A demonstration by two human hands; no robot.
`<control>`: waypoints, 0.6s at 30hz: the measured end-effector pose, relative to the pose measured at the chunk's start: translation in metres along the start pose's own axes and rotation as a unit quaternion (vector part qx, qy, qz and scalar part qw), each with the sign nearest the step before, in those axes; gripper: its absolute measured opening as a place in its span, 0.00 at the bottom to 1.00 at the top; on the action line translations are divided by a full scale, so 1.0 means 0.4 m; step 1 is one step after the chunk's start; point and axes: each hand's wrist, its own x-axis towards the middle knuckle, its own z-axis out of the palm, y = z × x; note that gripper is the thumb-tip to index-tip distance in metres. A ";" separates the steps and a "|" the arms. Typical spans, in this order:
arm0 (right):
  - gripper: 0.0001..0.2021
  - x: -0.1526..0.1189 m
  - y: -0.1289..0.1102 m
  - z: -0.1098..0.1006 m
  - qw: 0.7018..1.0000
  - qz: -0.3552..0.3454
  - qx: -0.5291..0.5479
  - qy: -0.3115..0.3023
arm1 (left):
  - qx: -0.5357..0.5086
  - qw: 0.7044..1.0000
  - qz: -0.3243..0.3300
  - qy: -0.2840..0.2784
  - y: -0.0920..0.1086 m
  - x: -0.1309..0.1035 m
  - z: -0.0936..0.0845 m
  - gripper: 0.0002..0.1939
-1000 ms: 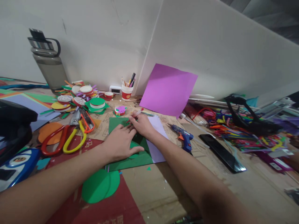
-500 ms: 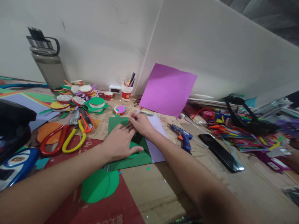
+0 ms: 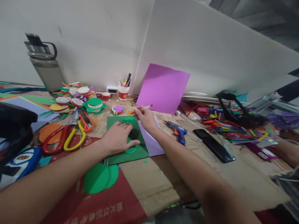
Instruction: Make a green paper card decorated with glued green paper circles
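My left hand [image 3: 119,138] lies flat with spread fingers on a dark green sheet [image 3: 143,151], pressing it down. Bright green rounded paper pieces show on that sheet, one [image 3: 129,120] above the fingertips and another [image 3: 130,150] by the thumb, partly covered. In my right hand [image 3: 146,119], just beyond the sheet's upper right, is a slim pale pen [image 3: 147,107] with a red end, pinched between the fingers. A lilac sheet [image 3: 156,147] sticks out on the right, under my right wrist. Nearer me lie green rounded cut-outs [image 3: 101,179] on red-printed cardboard.
Left are scissors [image 3: 78,140], an orange cutter [image 3: 86,121], a pile of decorated paper discs [image 3: 77,101] and a bottle [image 3: 46,68]. A glue gun [image 3: 178,132], a phone [image 3: 213,144] and pipe cleaners [image 3: 233,124] lie right. A purple sheet [image 3: 163,88] leans on the wall.
My right hand has lifted off the green sheet's upper part and moved slightly right, with the pen in it, uncovering a bright green piece. My left hand stays on the sheet. The view has shifted slightly.
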 end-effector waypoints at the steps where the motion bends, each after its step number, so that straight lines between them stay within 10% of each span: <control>1: 0.08 -0.007 -0.001 -0.007 1.000 0.008 0.009 0.006 | 0.003 1.000 -0.003 -0.004 -0.001 0.003 -0.006 0.31; 18: 0.10 -0.092 0.020 0.005 0.994 0.030 -0.108 0.010 | -0.004 1.000 0.027 -0.004 -0.043 0.026 -0.012 0.15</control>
